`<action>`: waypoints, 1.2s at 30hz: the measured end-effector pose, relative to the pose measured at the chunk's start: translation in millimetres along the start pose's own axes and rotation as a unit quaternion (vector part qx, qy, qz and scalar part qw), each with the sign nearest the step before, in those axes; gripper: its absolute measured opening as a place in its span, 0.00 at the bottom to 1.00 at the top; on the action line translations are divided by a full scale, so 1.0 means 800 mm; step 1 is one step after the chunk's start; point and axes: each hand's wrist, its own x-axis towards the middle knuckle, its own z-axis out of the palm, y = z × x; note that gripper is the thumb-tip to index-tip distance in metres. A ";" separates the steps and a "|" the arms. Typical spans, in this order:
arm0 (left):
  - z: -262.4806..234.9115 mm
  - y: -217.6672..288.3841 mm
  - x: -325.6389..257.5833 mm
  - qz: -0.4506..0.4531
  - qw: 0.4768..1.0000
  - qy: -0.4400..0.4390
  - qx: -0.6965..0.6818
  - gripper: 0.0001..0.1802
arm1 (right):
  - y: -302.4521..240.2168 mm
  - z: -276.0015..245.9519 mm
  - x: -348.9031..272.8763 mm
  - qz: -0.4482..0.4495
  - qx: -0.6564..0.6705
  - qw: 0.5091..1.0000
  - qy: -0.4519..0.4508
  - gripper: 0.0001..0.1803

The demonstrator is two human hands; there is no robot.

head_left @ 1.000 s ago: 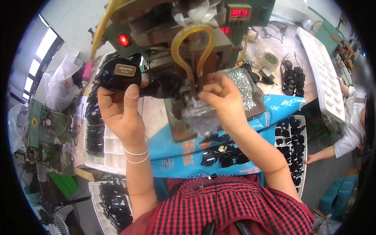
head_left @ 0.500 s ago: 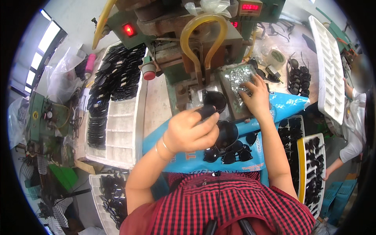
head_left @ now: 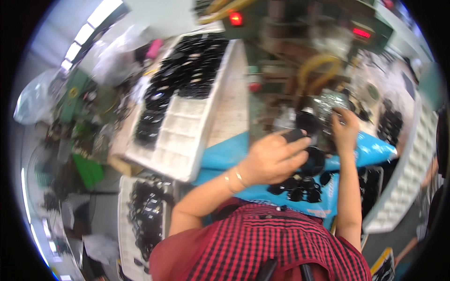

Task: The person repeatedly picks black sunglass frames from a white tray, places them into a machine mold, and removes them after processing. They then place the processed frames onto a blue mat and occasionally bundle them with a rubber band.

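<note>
My left hand (head_left: 274,157), with a black cover on one finger, is closed on a pair of dark sunglasses (head_left: 307,122). One large lens points up towards the machine's work spot, and the other lens (head_left: 313,161) hangs below the fingers. To the right, my right hand (head_left: 346,129) has its fingers drawn together at a heap of tiny shiny metal parts (head_left: 328,104). Blur hides what those fingertips pinch. Several more dark sunglasses (head_left: 300,188) lie on a blue plastic sheet (head_left: 225,152) in front of me.
A green machine (head_left: 281,47) with a yellow hose loop (head_left: 318,70) stands ahead. At the left is a white compartment tray (head_left: 180,122), partly filled with black eyewear. Another filled tray (head_left: 124,220) sits lower left. Beyond the right arm is a white moulded tray (head_left: 403,178), near another person.
The whole view has swung left, so the scene sits further right and is blurred. My right fingers, spread over the metal parts before, have drawn together. My left hand keeps the sunglasses.
</note>
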 end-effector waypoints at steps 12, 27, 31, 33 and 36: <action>-0.006 0.012 -0.067 -0.523 0.742 0.079 -0.411 0.13 | -0.009 -0.022 -0.015 0.156 0.164 0.974 -0.012 0.10; 0.028 0.010 -0.024 -0.534 0.595 -0.101 -0.592 0.52 | -0.143 -0.013 0.037 0.142 0.418 0.891 -0.105 0.27; 0.029 0.018 0.013 -0.515 0.542 -0.063 -0.661 0.40 | -0.145 -0.018 0.036 0.157 0.402 0.895 -0.116 0.32; 0.022 0.019 0.030 -0.514 0.572 -0.115 -0.628 0.35 | -0.149 -0.022 0.037 0.171 0.411 0.887 -0.124 0.34; 0.026 0.018 0.027 -0.514 0.575 -0.113 -0.626 0.24 | -0.158 -0.016 0.036 0.185 0.523 0.821 -0.136 0.35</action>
